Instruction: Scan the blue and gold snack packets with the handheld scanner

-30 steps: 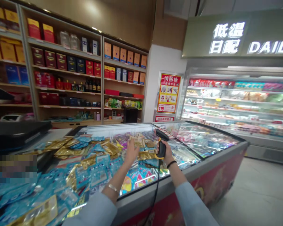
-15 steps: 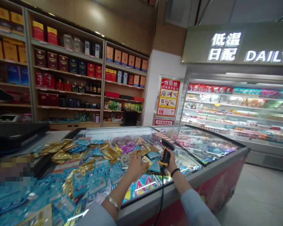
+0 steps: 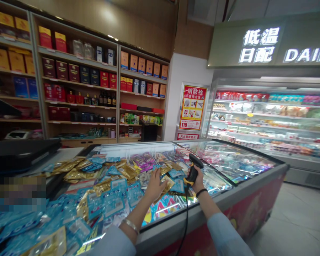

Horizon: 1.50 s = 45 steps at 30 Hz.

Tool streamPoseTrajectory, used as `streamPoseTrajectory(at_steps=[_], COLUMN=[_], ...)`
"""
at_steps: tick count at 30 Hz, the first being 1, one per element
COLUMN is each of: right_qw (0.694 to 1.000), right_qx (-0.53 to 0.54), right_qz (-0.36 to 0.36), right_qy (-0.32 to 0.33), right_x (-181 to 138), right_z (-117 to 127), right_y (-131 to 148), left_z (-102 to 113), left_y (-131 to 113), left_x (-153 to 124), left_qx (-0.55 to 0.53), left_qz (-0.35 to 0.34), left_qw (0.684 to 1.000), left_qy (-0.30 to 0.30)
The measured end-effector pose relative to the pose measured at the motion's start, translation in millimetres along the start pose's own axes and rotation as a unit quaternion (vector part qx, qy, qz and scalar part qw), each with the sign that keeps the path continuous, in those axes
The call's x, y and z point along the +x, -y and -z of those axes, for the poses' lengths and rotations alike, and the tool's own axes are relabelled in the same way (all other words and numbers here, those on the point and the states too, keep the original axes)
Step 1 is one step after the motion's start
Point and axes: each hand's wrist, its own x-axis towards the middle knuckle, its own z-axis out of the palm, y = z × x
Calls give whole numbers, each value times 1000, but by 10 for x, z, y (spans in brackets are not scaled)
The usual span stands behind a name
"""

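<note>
My right hand is wrapped around the grip of a black and yellow barcode scanner, its cable hanging down over the freezer's edge. My left hand lies over the packets with its fingers apart, beside a gold packet. Whether it presses on that packet, I cannot tell. Several blue packets, gold packets and purple packets are spread across the glass top of the chest freezer. To the right of my left hand lies another blue packet.
A black device stands on the left, near a blurred-out patch. Wooden shelves with boxes and bottles line the back wall. On the right is a lit refrigerated display, with tiled floor before it.
The view has turned slightly left, so the scene sits a little further right. Both hands stay at nearly the same spots over the packets, and the scanner stays in my right hand.
</note>
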Motion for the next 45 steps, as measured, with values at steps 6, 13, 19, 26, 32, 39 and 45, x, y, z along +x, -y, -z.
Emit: streamPoseTrajectory(at_steps=[6,13,19,26,32,39,45], right_qw=[1000,998,998,993,974,950,937], right_qx=[-3,38,45,-12,1,10,19], right_qz=[20,45,48,57,11,-117,-212], right_qy=[10,7,11,103,226,288,276], right_x=[-8,-38,-106,-321,-485,-658,-840], right_z=[9,94,67,-371,-1223,-2147,-2304], right_y=[39,148,199,357,115,-833,-1436], left_z=[-12,89,257,1251,2432,2817,2678], left_y=[-2,-17,-127,-32,641,1419,1527], left_x=[15,36,53,63,-164,-689,-686], left_qx=[-9,11,-7,54,215,352,406], left_qz=[-2,-18,-69,-160,-89,208,289], left_qw=[1000,998,992,959,923,827,812], left_qy=[-10,-51,-110,-227,-306,-385,-304])
